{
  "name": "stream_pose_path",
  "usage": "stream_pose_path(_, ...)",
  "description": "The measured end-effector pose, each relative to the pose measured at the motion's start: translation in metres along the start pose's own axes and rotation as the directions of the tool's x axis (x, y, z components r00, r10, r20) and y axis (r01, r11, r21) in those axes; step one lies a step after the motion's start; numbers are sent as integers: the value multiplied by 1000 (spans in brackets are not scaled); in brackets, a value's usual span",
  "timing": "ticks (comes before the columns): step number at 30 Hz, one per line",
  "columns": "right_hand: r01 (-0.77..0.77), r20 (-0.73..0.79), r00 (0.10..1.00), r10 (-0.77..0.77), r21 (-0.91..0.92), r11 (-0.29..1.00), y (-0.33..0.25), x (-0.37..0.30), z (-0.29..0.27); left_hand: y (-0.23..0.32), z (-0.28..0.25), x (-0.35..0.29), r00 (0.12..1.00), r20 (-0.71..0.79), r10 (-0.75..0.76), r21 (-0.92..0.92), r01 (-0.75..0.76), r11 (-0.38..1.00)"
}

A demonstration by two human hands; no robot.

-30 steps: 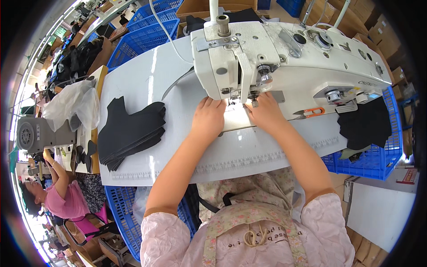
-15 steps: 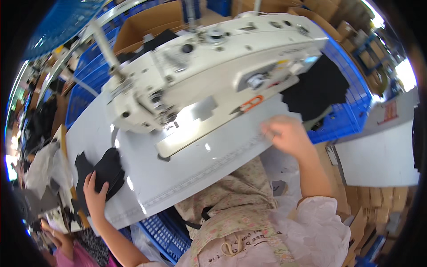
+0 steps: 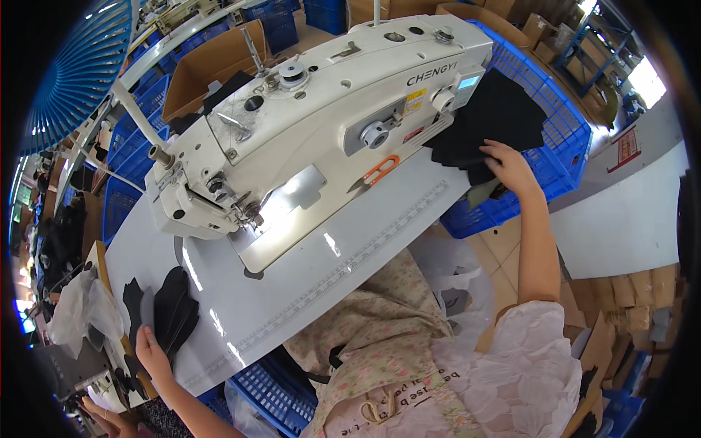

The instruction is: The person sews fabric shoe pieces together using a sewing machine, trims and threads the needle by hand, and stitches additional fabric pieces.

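At the left end of the sewing table (image 3: 292, 299), my left hand (image 3: 152, 355) grips the lower edge of a small bunch of black fabric pieces (image 3: 177, 310). Its thumb lies on top; the other fingers are mostly hidden. A greyer face of one piece shows above the thumb. My right hand (image 3: 509, 168) reaches across to a fanned pile of black fabric pieces (image 3: 504, 109) at the right, its fingers apart and resting on the pile's near edge. Between my hands stands a white sewing machine (image 3: 328, 109), its needle area lit.
Orange-handled thread snips (image 3: 381, 170) lie on the machine bed. A blue crate (image 3: 569, 157) stands beneath the right pile; another blue basket (image 3: 274, 390) sits below the table. A blue fan (image 3: 80, 73) is at upper left. Another person's hand (image 3: 106, 417) shows at lower left.
My right hand has moved from the table's front edge up and right onto the black pile. My left hand has slid lower on its pieces, which are now more fanned out.
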State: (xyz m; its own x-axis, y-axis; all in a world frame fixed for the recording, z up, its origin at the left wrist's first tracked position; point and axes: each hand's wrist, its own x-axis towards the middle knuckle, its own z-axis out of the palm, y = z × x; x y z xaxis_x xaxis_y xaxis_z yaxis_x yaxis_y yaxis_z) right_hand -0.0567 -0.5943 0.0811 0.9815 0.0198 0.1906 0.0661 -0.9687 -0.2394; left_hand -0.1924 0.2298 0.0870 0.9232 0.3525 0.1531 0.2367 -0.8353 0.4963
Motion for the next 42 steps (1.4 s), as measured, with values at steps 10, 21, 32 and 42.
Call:
stream_pose_path(10, 274, -540, 786, -301, -131, 953, -168, -55, -41, 191, 70, -71, 735, 119, 667, 226, -674, 703)
stream_pose_path(21, 689, -82, 622, -779, 531, 494, -282, -51, 59, 201, 116, -34, 763, 316, 563, 98, -617, 781)
stream_pose_path(32, 656, -30, 731, -681, 304, 691, -320, 7, 117, 202, 150, -13, 702, 330, 631, 8, -670, 742)
stream_pose_path(42, 675, -21, 700, -714, 346, 652, -332, 18, 116, 213, 156, -4, 687, 329, 648, 4, -687, 727)
